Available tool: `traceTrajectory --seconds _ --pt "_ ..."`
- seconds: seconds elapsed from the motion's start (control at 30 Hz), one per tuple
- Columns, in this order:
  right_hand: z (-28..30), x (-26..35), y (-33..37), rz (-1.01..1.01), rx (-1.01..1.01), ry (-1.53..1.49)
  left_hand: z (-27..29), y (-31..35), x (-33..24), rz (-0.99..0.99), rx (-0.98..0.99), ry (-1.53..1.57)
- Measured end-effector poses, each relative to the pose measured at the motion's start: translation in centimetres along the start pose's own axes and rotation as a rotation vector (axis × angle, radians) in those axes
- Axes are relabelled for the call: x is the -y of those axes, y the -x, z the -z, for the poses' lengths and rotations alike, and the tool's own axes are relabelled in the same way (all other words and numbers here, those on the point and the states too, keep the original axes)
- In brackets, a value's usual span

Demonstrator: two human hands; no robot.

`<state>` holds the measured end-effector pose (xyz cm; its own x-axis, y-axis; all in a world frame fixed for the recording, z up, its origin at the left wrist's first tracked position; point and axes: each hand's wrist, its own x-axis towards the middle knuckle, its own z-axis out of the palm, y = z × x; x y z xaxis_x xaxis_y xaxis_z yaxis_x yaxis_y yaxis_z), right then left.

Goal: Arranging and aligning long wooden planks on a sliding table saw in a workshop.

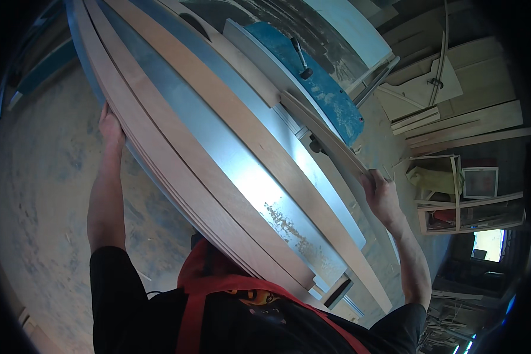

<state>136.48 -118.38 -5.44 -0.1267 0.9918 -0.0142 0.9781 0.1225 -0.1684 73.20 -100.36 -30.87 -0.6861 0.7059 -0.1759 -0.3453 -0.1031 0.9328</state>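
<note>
Long flat wooden strips (212, 221) lie stacked at the near left side of a shiny metal machine table (242, 171). My left hand (112, 127) is closed on the outer edge of this stack; some of its fingers are hidden by the wood. A separate orange-brown strip (242, 133) runs along the middle of the metal surface. On the right, my right hand (379, 192) is wrapped round the near end of a narrow wooden strip (321, 130), which lies along the table's far side beside the fence.
A teal, dusty guide plate (318, 82) with a black-knobbed lever (302, 58) stands beyond the strips. Wooden panels (472, 76) lean at the right, near a framed shelf (454, 194). Sawdust covers the floor (47, 194). A lit screen (488, 245) shows at far right.
</note>
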Motion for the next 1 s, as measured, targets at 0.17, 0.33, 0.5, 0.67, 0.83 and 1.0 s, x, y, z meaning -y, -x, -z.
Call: traceTrajectory --seconds 0.17,0.33,0.5,0.67,0.83,1.0 --pt "-0.9 2.1 -2.7 0.018 -0.035 -0.013 -0.2 -3.2 -0.5 -0.006 -0.006 -0.033" --pt "-1.9 3.5 -5.8 0.066 -0.069 -0.012 -1.3 -5.7 -0.9 -0.005 -0.025 -0.049" --pt "-2.2 5.8 -8.7 -0.005 -0.016 0.047 -1.6 -9.2 -0.1 -0.044 -0.023 -0.064" --pt "-2.4 7.9 -11.3 -0.004 -0.039 0.079 -1.1 -13.4 1.0 -0.062 -0.066 -0.103" --pt "-1.5 11.9 -14.0 -0.010 -0.049 0.078 0.3 -19.0 -1.1 -0.101 -0.113 -0.242" --pt "-0.3 15.7 -15.5 -0.004 -0.065 0.074 0.1 -20.7 -2.9 -0.117 -0.156 -0.483"
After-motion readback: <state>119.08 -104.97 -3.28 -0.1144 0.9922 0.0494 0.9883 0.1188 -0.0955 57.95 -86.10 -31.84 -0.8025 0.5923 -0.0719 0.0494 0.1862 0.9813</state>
